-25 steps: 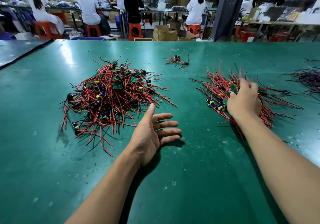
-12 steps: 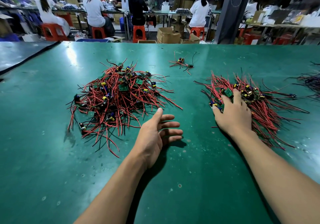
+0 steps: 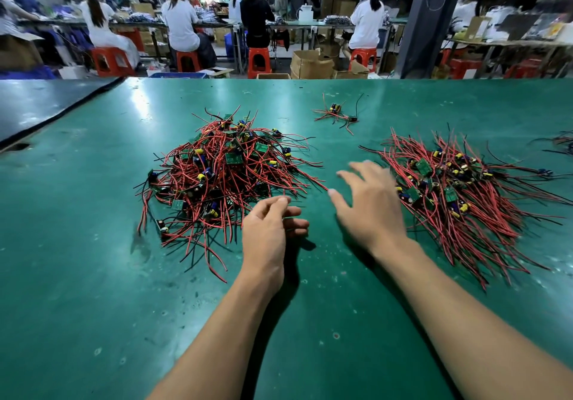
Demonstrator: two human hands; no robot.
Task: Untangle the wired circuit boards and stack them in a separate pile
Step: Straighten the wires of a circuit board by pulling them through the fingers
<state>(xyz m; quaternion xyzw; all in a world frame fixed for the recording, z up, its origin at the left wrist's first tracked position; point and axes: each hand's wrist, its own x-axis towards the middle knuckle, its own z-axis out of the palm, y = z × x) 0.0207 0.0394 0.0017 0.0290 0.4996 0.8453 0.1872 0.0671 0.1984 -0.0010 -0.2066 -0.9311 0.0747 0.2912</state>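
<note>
Blurred right hand (image 3: 369, 210), fingertip outlines lost. Any wire end between thumb and forefinger of left hand (image 3: 266, 235): too small to tell. Lower boards of tangled pile (image 3: 223, 176) buried under red wires. Dark wire bundle (image 3: 562, 144) cut off by right edge, forearms by bottom edge.

Both bare forearms reach forward from the lower edge of the view, the left forearm (image 3: 217, 331) angling up from the bottom centre and the right forearm (image 3: 465, 316) coming in from the lower right corner, so that the two hands lie near each other but apart. The left hand (image 3: 269, 235) stands on its little-finger edge with the back turned leftward, fingers loosely curled and the thumb tip close to the forefinger tip. The right hand (image 3: 370, 210) is palm down, blurred, its fingers straight and spread wide, the thumb pointing toward the left hand.
</note>
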